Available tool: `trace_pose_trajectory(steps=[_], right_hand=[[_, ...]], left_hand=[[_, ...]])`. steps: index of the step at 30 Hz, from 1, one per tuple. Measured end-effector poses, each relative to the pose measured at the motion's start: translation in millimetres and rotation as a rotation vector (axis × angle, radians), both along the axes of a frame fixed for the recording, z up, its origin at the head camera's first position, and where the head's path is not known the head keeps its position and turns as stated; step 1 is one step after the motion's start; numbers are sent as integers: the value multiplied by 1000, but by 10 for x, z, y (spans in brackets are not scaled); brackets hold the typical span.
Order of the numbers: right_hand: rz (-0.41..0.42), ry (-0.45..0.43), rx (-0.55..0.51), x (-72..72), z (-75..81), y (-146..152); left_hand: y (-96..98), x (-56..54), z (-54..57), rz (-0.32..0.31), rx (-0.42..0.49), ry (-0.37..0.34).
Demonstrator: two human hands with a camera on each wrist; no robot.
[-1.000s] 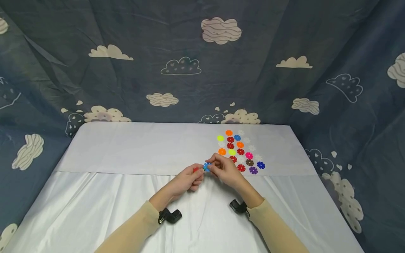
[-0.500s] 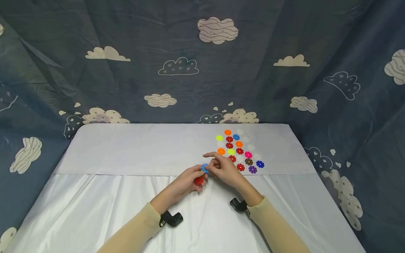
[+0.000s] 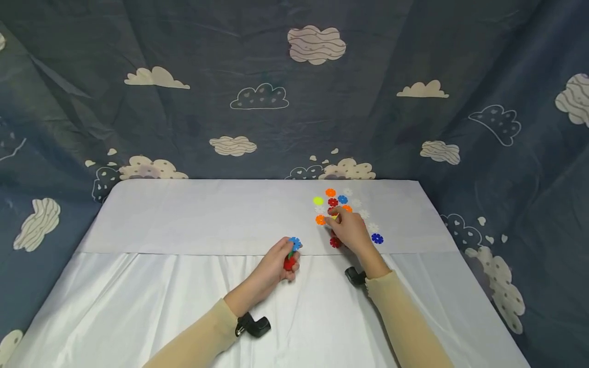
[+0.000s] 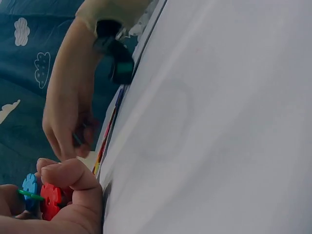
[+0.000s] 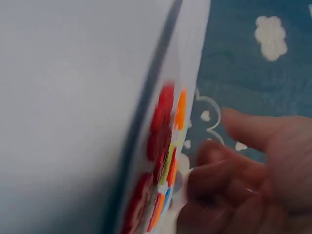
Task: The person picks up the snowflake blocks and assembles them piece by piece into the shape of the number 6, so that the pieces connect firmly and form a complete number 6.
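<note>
My left hand (image 3: 268, 266) grips a small joined piece of flower-shaped plastic discs. A blue disc (image 3: 295, 244) sticks up at the fingertips, and a red disc (image 3: 289, 263) sits lower, against the curled fingers. Between them, the left wrist view shows a green disc (image 4: 30, 195) edge-on. Over the loose discs at the right of the table is my right hand (image 3: 352, 232), its fingers loosely bent, with nothing seen in its grasp in the right wrist view. It covers several discs; a red disc (image 3: 335, 242) and an orange disc (image 3: 320, 220) show beside it.
More flower discs lie flat around the right hand, among them a dark blue disc (image 3: 377, 238), a yellow disc (image 3: 318, 201) and several white ones. The white-covered table (image 3: 193, 217) ends at a dark curtain (image 3: 193, 117) with cloud prints.
My right hand has let go of the blue disc and moved right and away, over the loose discs. The left hand keeps the joined discs, with the red one now showing more.
</note>
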State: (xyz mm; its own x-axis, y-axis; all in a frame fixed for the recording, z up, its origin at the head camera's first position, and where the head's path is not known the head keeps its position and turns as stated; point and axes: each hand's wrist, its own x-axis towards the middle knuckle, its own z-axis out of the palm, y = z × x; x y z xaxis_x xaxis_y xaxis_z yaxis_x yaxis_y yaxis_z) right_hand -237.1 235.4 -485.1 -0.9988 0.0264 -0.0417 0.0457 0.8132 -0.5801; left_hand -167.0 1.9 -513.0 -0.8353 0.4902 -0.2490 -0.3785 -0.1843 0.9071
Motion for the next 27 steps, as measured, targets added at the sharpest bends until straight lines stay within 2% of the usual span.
trace_pose_trajectory(steps=[2, 4, 6, 8, 10, 13, 15, 18, 22, 27], right_hand=[[-14, -48, 147, -116, -4, 23], [11, -70, 249, -186, -7, 7], [33, -84, 313, -226, -11, -11], [40, -89, 314, -237, -4, -21], [41, -83, 265, -218, 3, -21], [83, -57, 112, -136, 21, -14], [153, -24, 15, -36, 45, -19], [300, 20, -95, 139, 100, -55], [429, 87, -133, 312, 159, -149], [464, 144, -95, 362, 120, -220]], left_hand=[[-4, 0, -1, 12, 5, -2], [-1, -1, -6, 22, 10, -5], [3, -1, -14, 32, 11, -13], [7, -2, -17, 40, 9, -19], [9, -3, -18, 50, 7, -20], [9, -5, -20, 61, 5, -11], [9, -5, -24, 63, 2, -2], [8, -2, -27, 64, -13, 14], [4, -3, -25, 61, -41, 48], [-4, -11, -24, 57, -45, 63]])
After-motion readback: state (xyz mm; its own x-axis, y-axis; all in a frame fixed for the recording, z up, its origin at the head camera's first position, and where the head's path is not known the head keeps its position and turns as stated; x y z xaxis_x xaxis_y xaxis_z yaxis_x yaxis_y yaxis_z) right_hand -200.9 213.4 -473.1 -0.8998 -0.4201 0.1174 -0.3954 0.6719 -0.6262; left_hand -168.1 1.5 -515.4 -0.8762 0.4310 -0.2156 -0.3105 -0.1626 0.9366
